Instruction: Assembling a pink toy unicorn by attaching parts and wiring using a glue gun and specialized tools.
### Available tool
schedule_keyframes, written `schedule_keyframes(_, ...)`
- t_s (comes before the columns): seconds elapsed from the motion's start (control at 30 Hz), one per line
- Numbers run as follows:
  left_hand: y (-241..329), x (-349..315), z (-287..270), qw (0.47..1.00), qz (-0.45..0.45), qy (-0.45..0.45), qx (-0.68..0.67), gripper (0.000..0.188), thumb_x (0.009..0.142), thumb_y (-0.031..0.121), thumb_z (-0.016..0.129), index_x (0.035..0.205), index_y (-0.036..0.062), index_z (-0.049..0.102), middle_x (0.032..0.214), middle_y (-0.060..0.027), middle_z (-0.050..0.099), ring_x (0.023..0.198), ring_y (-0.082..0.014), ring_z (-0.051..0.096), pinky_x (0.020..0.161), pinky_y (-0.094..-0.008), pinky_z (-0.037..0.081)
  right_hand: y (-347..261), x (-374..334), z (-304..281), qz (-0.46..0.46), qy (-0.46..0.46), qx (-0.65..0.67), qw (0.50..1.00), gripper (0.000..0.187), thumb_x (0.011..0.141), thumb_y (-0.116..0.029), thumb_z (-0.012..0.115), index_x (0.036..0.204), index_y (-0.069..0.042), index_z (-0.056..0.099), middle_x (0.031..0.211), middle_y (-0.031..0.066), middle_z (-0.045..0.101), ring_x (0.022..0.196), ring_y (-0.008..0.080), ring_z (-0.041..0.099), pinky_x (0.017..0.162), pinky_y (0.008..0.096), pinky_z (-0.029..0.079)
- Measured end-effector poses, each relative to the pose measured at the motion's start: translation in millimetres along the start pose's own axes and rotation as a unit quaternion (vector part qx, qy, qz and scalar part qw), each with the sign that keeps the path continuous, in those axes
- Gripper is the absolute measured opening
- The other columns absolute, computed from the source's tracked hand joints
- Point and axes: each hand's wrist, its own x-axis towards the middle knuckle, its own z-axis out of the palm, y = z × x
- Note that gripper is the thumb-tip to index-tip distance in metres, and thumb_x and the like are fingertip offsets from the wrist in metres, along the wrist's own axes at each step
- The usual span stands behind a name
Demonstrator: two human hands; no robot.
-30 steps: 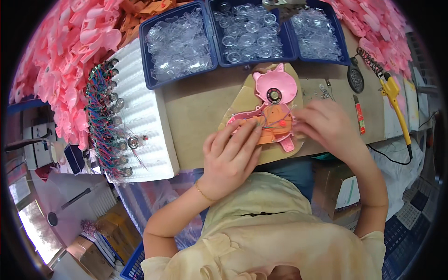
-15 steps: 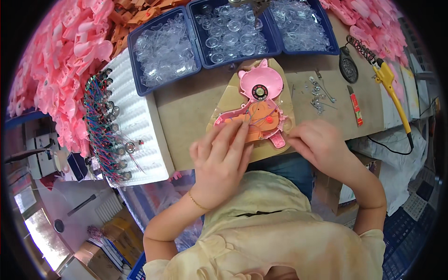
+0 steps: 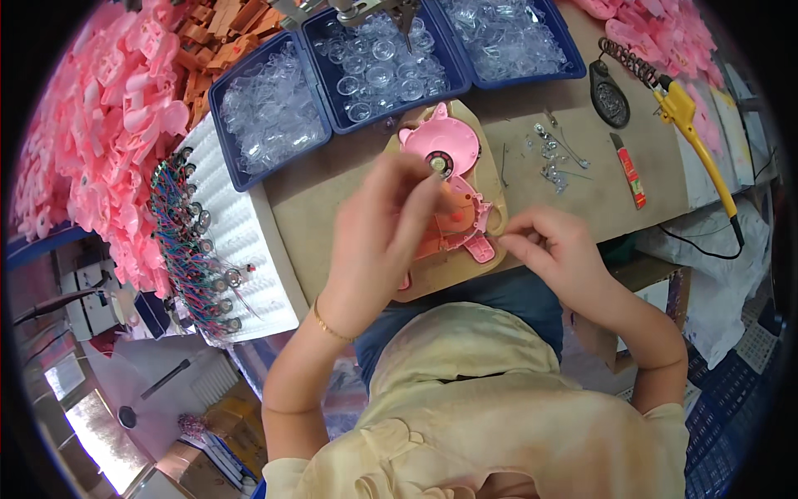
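A pink toy shell (image 3: 453, 137) with two small ears lies in a tan holder board (image 3: 492, 175) on the bench. A round black speaker (image 3: 439, 163) sits in its wide end. Farther down, an orange plastic piece (image 3: 455, 218) fills the shell's narrower body. My left hand (image 3: 374, 220) hovers over the shell's left side, hiding part of it; its fingers are smeared by motion, so a hold cannot be made out. At the board's right edge, my right hand (image 3: 550, 249) has thumb and forefinger pinched together; whatever is between them is too small to see.
Joined blue bins (image 3: 328, 112) of transparent plastic parts stand behind. Pink shells (image 3: 108, 141) heap at left, beside wired speakers (image 3: 195, 224) on white foam (image 3: 270, 270). Rightward are small metal bits (image 3: 553, 158), a red cutter (image 3: 629, 170), a black oval part (image 3: 609, 96) and a yellow-handled soldering iron (image 3: 694, 125).
My left hand has lifted from the orange piece and moved up and left, now covering the shell's left side. The right hand stays pinched near the board's edge. The whole view has shifted slightly.
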Motion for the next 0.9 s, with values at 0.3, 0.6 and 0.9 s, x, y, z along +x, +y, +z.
schedule_keyframes(0.3, -49, -34, -1, 0.97, 0.188, 0.123, 0.096, 0.031, 0.076, 0.004, 0.07, 0.105, 0.0021, 0.059, 0.084, -0.0058, 0.065, 0.076, -0.0146, 0.062, 0.07, -0.0258, 0.048, 4, -1, 2, -0.05, 0.087, -0.042, 0.994, 0.01, 0.077, -0.004, 0.067, 0.083, -0.003, 0.059, 0.07, 0.0042, 0.055, 0.061, 0.0126, 0.051, 0.055, 0.0264, 0.04)
schedule_keyframes(0.6, -49, -42, 10, 0.927, 0.286, 0.076, 0.232, 0.038, 0.068, -0.001, 0.074, 0.103, 0.0025, 0.058, 0.083, -0.0037, 0.068, 0.069, -0.018, 0.061, 0.072, -0.0291, 0.044, 23, -21, 25, -0.213, 0.104, -0.249, 0.939, 0.016, 0.072, -0.006, 0.07, 0.083, -0.005, 0.058, 0.07, 0.0077, 0.056, 0.058, 0.0243, 0.053, 0.054, 0.0343, 0.039)
schedule_keyframes(0.9, -41, -46, 12, 0.841, 0.321, 0.054, 0.432, 0.036, 0.063, 0.011, 0.072, 0.099, 0.0132, 0.067, 0.102, 0.0041, 0.062, 0.088, -0.0157, 0.052, 0.078, -0.03, 0.037, 14, -22, 16, -0.102, 0.05, -0.179, 0.977, 0.009, 0.079, -0.006, 0.065, 0.085, -0.001, 0.061, 0.072, 0.007, 0.058, 0.061, 0.0152, 0.054, 0.057, 0.0268, 0.043)
